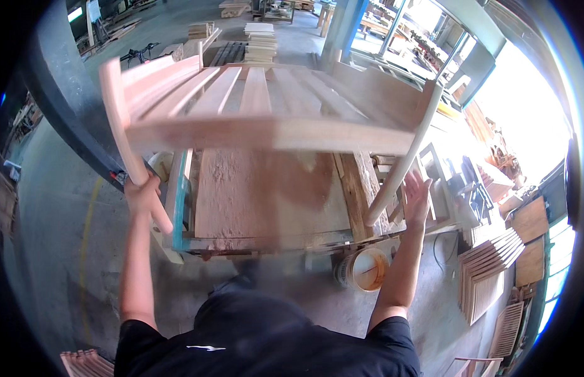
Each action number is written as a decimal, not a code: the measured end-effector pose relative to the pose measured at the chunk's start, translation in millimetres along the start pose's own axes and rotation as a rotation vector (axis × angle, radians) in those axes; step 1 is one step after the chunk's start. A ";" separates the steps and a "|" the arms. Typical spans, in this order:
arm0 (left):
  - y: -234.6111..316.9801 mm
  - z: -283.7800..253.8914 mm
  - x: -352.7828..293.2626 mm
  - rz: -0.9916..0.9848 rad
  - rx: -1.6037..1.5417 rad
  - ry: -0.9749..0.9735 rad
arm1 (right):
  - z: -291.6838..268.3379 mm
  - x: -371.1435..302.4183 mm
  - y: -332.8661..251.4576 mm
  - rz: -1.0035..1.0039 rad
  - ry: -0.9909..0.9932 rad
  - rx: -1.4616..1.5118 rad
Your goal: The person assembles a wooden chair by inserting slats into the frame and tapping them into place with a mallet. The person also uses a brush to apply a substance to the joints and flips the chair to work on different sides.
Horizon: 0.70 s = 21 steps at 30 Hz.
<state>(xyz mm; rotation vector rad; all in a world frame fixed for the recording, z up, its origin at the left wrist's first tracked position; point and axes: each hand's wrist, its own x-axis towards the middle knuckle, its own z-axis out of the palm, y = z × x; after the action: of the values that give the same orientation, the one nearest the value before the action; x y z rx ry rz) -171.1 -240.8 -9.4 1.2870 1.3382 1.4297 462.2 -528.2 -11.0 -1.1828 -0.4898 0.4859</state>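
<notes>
A pale wooden slatted frame [267, 133] with rounded legs, like a chair or bench frame, is tilted above the worktable [210, 188] in front of me. The picture smears along its front rail. My left hand [143, 193] is closed round the lower part of the frame's left leg [132, 157]. Beside the right leg [399, 169] is my right hand [418, 198], fingers stretched upward and not wrapped round the wood. I cannot tell whether its palm touches the leg.
Wood shavings lie on the worktable, and a rough timber beam [355, 195] runs along its right part. A bucket [365, 269] stands on the floor below the near edge. Stacked slatted wooden parts [490, 273] are at the right, a dark pillar [59, 107] at the left.
</notes>
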 end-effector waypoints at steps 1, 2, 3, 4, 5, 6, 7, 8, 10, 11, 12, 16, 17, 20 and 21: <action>-19.5 -2.7 -15.9 -0.050 0.032 0.044 | 19.6 -16.5 -22.4 -0.086 -0.081 -0.041; -25.7 -0.8 -39.7 -0.141 0.012 0.061 | 27.2 -29.6 -35.9 -0.173 -0.157 -0.087; -71.7 -18.4 -42.1 -0.102 -0.013 0.073 | 31.8 -37.2 -42.6 -0.266 -0.208 -0.221; -109.9 -32.0 -45.5 -0.101 0.069 0.072 | 35.2 -44.8 -45.1 -0.357 -0.252 -0.360; -120.8 -26.0 -64.4 -0.082 0.137 0.120 | 42.2 -56.3 -36.6 -0.472 -0.135 -0.244; -154.5 -43.8 -67.1 -0.029 0.226 0.070 | 48.1 -61.5 -33.0 -0.402 -0.060 -0.303; -151.9 -40.5 -86.1 -0.023 0.204 0.060 | 46.4 -70.2 -30.9 -0.335 0.031 -0.379; -145.0 -35.2 -105.9 -0.013 0.183 0.054 | 43.4 -78.4 -30.1 -0.266 0.117 -0.449; -156.7 -39.9 -120.8 -0.098 0.224 0.071 | 27.3 -86.8 -8.8 -0.249 0.194 -0.481; -160.0 -41.2 -128.7 -0.142 0.242 0.079 | 18.5 -92.5 -3.0 -0.226 0.193 -0.503; -163.0 -43.6 -136.3 -0.100 0.186 0.070 | 10.6 -97.6 3.4 -0.204 0.191 -0.525; -154.2 -46.5 -150.2 -0.033 0.221 -0.022 | 5.7 -109.3 10.3 -0.177 0.260 -0.483; -145.2 -49.2 -152.6 -0.020 0.275 -0.057 | 8.9 -110.5 7.0 -0.156 0.265 -0.520; -127.8 -72.8 -149.0 -0.161 0.896 -0.456 | 19.7 -111.6 -2.0 -0.137 0.270 -0.560; -124.8 -77.1 -150.2 -0.233 0.907 -0.621 | 23.0 -112.3 -1.4 -0.160 0.267 -0.525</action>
<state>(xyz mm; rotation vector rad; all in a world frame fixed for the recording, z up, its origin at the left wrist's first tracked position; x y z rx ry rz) -230.5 -383.7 -151.2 1.8400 1.6451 0.1500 359.1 -578.3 -14.6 -1.6685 -0.4892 0.0511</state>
